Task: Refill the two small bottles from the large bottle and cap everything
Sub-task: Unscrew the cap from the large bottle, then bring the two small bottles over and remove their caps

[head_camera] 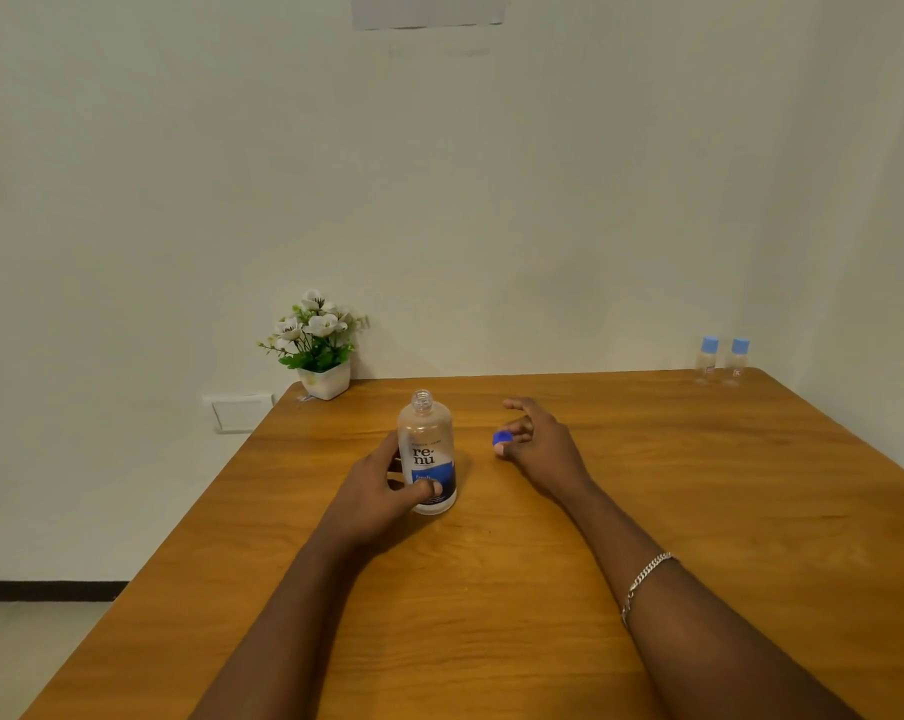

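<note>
**Cap off, large bottle held upright**

The large bottle (pixel 427 454) stands mid-table, neck up and uncapped, long axis vertical. Left hand (pixel 382 488) curls around its lower body, thumb across the label. Right hand (pixel 535 439) pinches the blue cap (pixel 502 437), other fingers loosely spread. 2 small bottles (pixel 722 360) stand capped at the table's (pixel 699 485) far right corner.

A wooden table (pixel 491 589) is seen, on which an uncapped large bottle (pixel 426 449) is stood upright near the middle, a white pot of flowers (pixel 325 381) is set at eleven o'clock, and a left small bottle (pixel 708 360) and a right small bottle (pixel 737 362), both blue-capped, are placed side by side at one o'clock.
</note>
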